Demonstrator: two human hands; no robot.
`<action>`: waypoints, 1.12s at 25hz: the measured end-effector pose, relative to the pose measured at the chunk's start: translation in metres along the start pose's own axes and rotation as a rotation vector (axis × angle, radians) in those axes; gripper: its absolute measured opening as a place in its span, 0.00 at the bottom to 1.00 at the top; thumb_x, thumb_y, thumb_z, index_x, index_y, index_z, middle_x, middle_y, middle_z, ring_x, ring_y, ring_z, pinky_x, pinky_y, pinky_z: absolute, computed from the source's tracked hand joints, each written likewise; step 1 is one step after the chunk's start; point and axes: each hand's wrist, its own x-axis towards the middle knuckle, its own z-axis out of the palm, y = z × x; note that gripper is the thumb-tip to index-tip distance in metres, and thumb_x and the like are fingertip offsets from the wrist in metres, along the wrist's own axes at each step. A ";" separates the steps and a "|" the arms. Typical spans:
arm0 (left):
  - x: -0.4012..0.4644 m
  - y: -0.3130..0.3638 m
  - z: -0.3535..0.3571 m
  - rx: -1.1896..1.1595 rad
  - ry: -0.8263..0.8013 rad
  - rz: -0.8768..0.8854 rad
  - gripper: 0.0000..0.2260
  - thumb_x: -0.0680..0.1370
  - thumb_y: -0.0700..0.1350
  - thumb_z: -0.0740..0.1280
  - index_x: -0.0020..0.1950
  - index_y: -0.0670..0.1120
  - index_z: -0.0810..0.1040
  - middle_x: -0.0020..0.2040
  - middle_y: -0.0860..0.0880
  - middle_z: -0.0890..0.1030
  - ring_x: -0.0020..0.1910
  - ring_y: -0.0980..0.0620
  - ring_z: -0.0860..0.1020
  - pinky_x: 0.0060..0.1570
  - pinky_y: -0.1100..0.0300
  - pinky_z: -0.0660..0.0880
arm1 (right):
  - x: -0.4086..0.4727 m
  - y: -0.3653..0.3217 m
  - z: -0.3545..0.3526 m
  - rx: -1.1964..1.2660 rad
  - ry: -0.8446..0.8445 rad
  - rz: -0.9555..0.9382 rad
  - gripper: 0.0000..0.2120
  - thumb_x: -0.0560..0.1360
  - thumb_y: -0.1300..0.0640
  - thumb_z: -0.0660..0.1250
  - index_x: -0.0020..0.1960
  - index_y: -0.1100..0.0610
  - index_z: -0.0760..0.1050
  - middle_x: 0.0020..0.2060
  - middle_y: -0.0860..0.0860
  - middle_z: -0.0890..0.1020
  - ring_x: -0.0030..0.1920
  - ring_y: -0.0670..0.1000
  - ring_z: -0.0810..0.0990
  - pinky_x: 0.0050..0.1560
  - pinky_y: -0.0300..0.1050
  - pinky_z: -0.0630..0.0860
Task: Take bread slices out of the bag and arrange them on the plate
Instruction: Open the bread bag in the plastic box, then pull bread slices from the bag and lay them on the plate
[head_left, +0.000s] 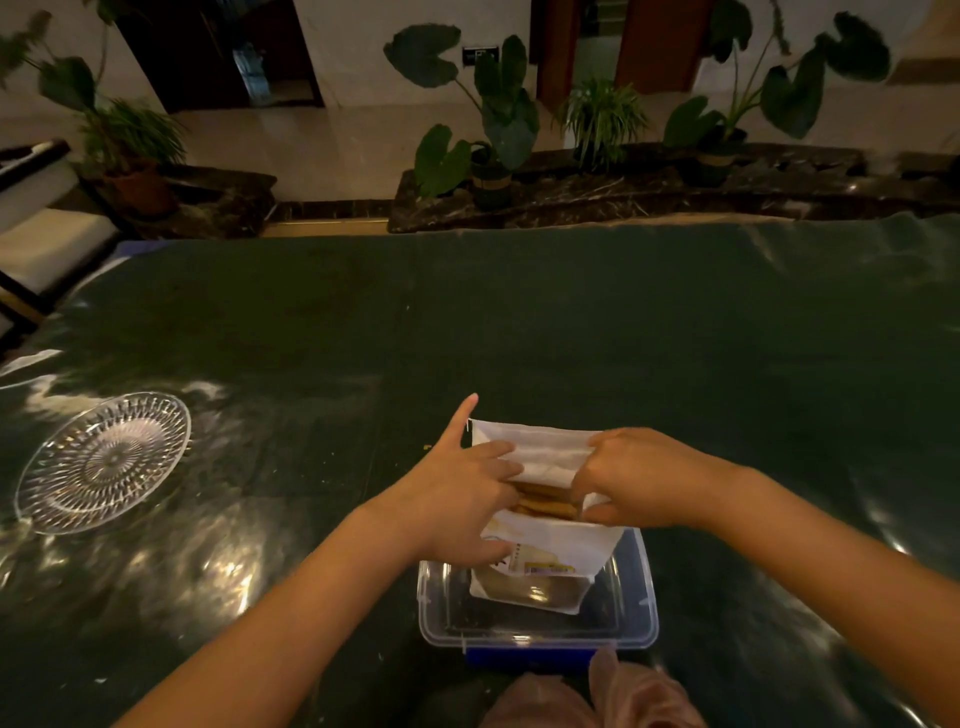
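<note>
A white bread bag (545, 452) stands upright in a clear plastic container (537, 631) near the table's front edge. Its mouth is spread, and brown bread slices (543, 501) show inside. My left hand (462, 499) grips the bag's left edge, with fingers reaching into the opening and the index finger pointing up. On the right, my right hand (641, 475) pinches the bag's rim. A cut-glass plate (104, 462) lies bare at the far left of the table, well apart from both hands.
The table is covered with a dark green glossy sheet (519, 322). A blue lid or base (524, 657) shows under the container. Pinkish cloth (597, 696) lies at the bottom edge. Potted plants (493, 135) and a stone ledge stand beyond the table's far edge.
</note>
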 end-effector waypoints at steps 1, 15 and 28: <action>-0.003 -0.003 -0.002 -0.002 -0.013 0.009 0.13 0.71 0.60 0.62 0.51 0.56 0.78 0.55 0.56 0.81 0.64 0.54 0.71 0.63 0.44 0.20 | -0.002 0.001 0.000 -0.014 -0.034 0.024 0.12 0.73 0.47 0.61 0.45 0.52 0.80 0.40 0.49 0.82 0.42 0.51 0.77 0.44 0.42 0.74; -0.057 0.002 0.018 -0.305 0.230 -0.020 0.04 0.73 0.50 0.66 0.44 0.53 0.80 0.42 0.57 0.83 0.48 0.58 0.76 0.57 0.61 0.71 | 0.022 -0.034 0.004 0.275 -0.060 0.095 0.08 0.73 0.51 0.65 0.50 0.51 0.79 0.44 0.49 0.83 0.42 0.47 0.80 0.44 0.42 0.79; -0.064 0.014 0.035 -0.415 0.374 -0.122 0.04 0.75 0.47 0.67 0.46 0.50 0.81 0.42 0.54 0.83 0.48 0.58 0.76 0.47 0.63 0.76 | 0.090 -0.021 0.037 0.245 -0.377 0.586 0.13 0.73 0.54 0.66 0.56 0.54 0.73 0.50 0.53 0.78 0.47 0.52 0.75 0.53 0.47 0.73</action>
